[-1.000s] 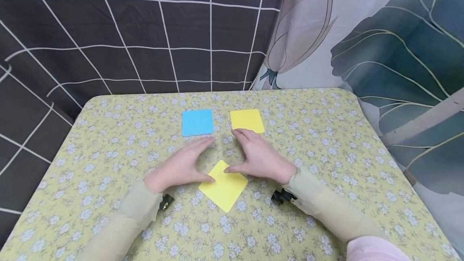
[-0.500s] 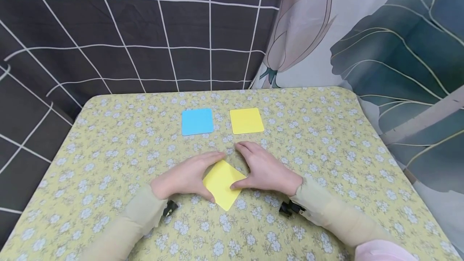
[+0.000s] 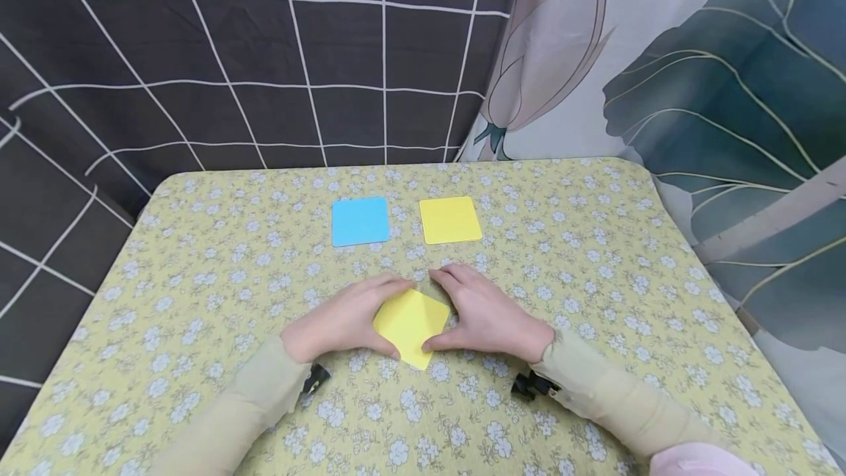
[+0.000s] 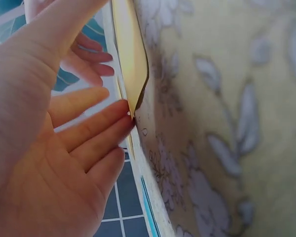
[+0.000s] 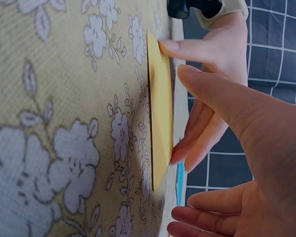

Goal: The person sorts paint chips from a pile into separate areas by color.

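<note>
A yellow square card lies at a slant between the two hands. My left hand spans its left side, thumb by the lower edge and fingers at the upper corner. In the left wrist view, the left fingertips meet the card's corner. My right hand curves around the right side, with the thumb close to the lower right edge. Seen from the right wrist, a gap separates the right thumb from the card, and the right fingers are spread away from it.
Farther back lie a blue square card and a second yellow square card, side by side, with rounded corners. All rest on a table with a floral cloth. Behind hang a dark gridded curtain and a leaf-patterned one.
Both hands have moved nearer the body and a little right, the left now around the card's side. The near card has turned slightly. The two far cards stay put.
</note>
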Motion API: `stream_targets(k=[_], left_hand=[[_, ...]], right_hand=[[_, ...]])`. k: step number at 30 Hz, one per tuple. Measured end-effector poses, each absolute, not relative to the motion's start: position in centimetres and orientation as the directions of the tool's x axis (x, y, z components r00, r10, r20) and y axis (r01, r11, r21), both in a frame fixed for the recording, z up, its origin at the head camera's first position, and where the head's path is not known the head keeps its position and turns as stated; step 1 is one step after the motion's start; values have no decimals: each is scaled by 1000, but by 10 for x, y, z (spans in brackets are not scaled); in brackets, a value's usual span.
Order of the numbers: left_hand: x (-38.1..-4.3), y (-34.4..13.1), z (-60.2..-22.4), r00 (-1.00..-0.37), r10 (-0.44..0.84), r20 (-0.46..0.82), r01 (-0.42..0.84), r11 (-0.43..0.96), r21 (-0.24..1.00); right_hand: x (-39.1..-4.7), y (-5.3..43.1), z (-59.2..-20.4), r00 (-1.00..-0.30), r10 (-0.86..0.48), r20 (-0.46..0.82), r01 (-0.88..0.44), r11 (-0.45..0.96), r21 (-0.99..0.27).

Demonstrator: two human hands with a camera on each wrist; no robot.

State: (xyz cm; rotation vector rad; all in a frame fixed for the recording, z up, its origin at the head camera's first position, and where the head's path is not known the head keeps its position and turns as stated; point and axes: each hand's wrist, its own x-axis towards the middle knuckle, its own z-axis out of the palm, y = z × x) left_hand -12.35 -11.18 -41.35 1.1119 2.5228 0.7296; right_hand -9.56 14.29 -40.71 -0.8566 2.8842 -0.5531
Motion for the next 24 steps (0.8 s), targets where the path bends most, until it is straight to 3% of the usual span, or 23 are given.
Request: stream_targets(k=[7, 24], left_hand=[[-127, -106, -412, -666, 746, 14, 651, 572, 499], [-133, -95, -412, -697, 716, 26, 655, 622, 430]], right_hand=[[-99, 140, -408, -842, -538, 30, -512, 782, -354], [-107, 130, -409, -845, -535, -14, -493, 788, -369]])
